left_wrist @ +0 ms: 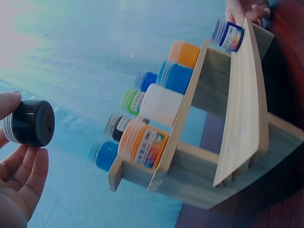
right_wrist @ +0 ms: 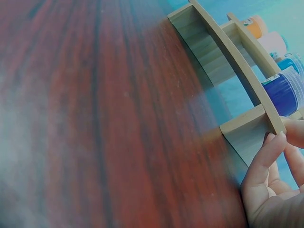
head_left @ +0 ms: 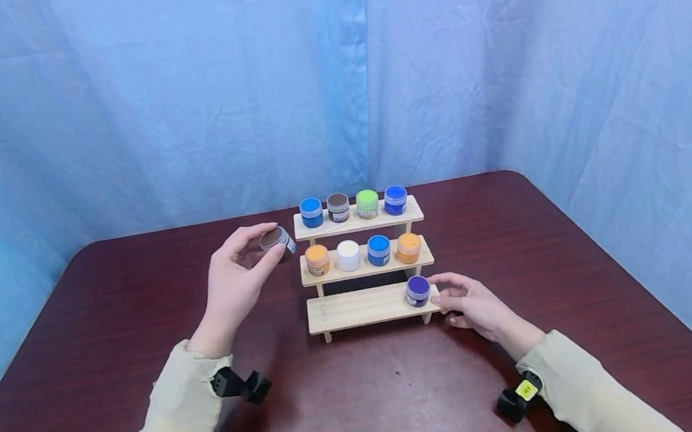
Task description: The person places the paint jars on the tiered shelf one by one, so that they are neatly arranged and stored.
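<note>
My left hand (head_left: 234, 277) holds a small paint jar with a dark brown lid (head_left: 276, 239) in the air, left of the wooden tiered stand (head_left: 355, 308). In the left wrist view the jar's dark base (left_wrist: 43, 123) faces the stand, with thumb and fingers around its side. My right hand (head_left: 475, 309) pinches the right end of the lowest shelf, thumb and fingertips at the board's corner. Right beside those fingers, a purple paint jar (head_left: 418, 291) stands upright on that shelf.
On the middle shelf stand two orange jars, a white jar (head_left: 348, 255) and a blue jar (head_left: 378, 250). The top shelf bears two blue jars, a brown jar (head_left: 338, 208) and a green jar (head_left: 367, 204). The dark red table (head_left: 363, 395) meets blue curtains (head_left: 216, 103) behind.
</note>
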Demonstrator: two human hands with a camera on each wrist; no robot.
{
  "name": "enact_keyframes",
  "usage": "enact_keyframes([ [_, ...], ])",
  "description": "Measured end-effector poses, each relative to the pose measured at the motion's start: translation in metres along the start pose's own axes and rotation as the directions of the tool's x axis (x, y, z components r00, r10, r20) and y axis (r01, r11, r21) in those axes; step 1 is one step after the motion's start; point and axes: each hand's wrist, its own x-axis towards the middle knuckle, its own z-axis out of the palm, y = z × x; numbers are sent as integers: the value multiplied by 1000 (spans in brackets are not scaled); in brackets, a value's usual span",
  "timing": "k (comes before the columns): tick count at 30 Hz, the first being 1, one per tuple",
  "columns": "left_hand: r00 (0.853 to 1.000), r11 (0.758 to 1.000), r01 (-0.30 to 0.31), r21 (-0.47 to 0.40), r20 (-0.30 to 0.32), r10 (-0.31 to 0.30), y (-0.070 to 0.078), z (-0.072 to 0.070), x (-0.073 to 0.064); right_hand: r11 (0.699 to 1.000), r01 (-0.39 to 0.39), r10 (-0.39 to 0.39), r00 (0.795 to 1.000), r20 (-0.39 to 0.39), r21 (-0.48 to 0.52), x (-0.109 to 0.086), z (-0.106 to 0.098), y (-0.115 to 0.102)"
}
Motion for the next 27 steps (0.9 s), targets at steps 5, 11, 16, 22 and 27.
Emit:
enact_keyframes([
  [5, 1000, 1000, 17, -24, 22, -16, 2, 10, 0, 1000, -1, 1, 1000, -1, -6, -1, 0, 0],
  [11, 998, 1000, 24, -8, 59, -23, 7, 22, -1, 1000, 1, -1, 1000, -3, -3, -1, 0, 1],
  [16, 994, 1000, 14, -10, 107, -13, 9, 33, -4, 1000, 8, -8, 1000, 1, 2, 0, 0, 1],
  [22, 986, 1000, -5, -28, 165, 10, 10, 46, -7, 1000, 9, -9, 1000, 2, 5, -1, 0, 0],
  [27, 971, 1000, 20, 14, 238, -23, 12, 56, -10, 1000, 7, -7, 1000, 1, 6, -1, 1, 0],
])
